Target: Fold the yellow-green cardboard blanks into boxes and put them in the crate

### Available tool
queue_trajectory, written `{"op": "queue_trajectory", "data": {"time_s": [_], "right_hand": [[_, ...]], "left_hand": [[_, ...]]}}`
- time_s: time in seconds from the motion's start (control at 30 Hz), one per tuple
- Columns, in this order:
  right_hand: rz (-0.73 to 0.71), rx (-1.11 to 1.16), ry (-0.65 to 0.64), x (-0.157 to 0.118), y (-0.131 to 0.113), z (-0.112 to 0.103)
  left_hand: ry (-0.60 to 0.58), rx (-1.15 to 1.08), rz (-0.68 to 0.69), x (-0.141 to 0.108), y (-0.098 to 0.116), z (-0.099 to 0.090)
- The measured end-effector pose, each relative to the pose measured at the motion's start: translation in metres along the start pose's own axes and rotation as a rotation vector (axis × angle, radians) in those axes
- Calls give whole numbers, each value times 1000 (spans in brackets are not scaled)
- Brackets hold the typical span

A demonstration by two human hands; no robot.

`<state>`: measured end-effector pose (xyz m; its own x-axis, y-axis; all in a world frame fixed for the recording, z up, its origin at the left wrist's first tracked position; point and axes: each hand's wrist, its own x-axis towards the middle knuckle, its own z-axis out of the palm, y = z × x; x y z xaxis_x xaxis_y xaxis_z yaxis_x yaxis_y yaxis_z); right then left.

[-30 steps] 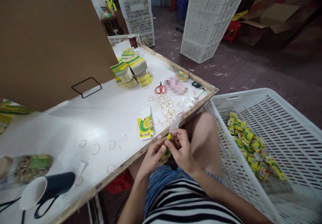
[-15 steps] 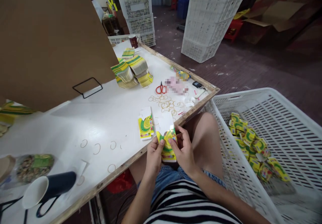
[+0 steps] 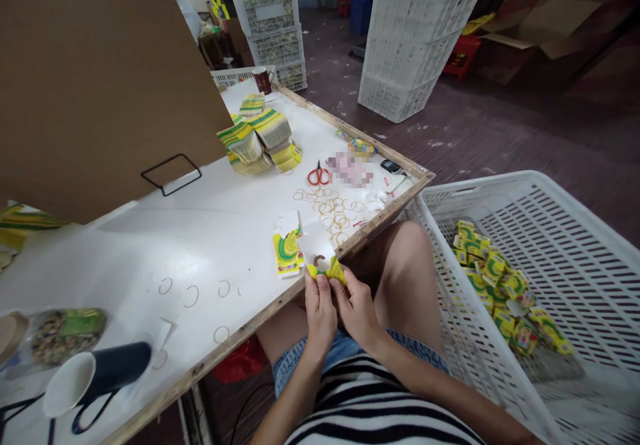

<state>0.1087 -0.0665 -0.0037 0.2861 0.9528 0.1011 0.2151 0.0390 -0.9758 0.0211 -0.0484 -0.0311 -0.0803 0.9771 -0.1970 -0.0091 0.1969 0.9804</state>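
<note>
Between my two hands, over my lap at the table edge, is a small yellow-green printed carton (image 3: 327,269) with its white flap raised towards the table. My left hand (image 3: 320,308) grips its left side, thumb on the front. On its right side my right hand (image 3: 356,305) is closed in the same way. Much of the carton's lower part is hidden behind my fingers. Just left of it on the table lie flat yellow cartons (image 3: 287,251) with a white flap.
Rubber bands (image 3: 333,211), red-handled scissors (image 3: 319,176) and a phone (image 3: 390,166) lie on the table (image 3: 200,245). Bundled cartons (image 3: 270,128) are stacked farther back. A dark mug (image 3: 100,375) lies at left. A white crate (image 3: 590,251) holding small packed boxes stands at right.
Both hands have turned the carton so its printed front tips away and its open top faces me. My left hand has shifted slightly right, closer to the right one.
</note>
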Motion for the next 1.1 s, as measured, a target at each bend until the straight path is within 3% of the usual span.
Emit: {"op": "queue_trajectory", "data": {"time_s": [0.1, 0.27, 0.37, 0.53, 0.73, 0.9, 1.1], "right_hand": [[40, 18, 12, 4, -3, -7], [48, 48, -4, 3, 4, -10], [60, 74, -37, 2, 11, -7], [96, 116, 14, 6, 17, -9], [-76, 49, 92, 15, 19, -21], [-129, 110, -114, 23, 12, -42], [-65, 128, -411, 34, 0, -61]], "left_hand": [[-3, -54, -62, 6, 0, -5], [-216, -242, 1, 14, 16, -5], [-181, -304, -8, 15, 25, -2], [-181, -177, 67, 11, 27, -1], [-328, -147, 64, 10, 30, -13], [-490, -177, 45, 13, 42, -27], [-750, -216, -72, 17, 51, -39]]}}
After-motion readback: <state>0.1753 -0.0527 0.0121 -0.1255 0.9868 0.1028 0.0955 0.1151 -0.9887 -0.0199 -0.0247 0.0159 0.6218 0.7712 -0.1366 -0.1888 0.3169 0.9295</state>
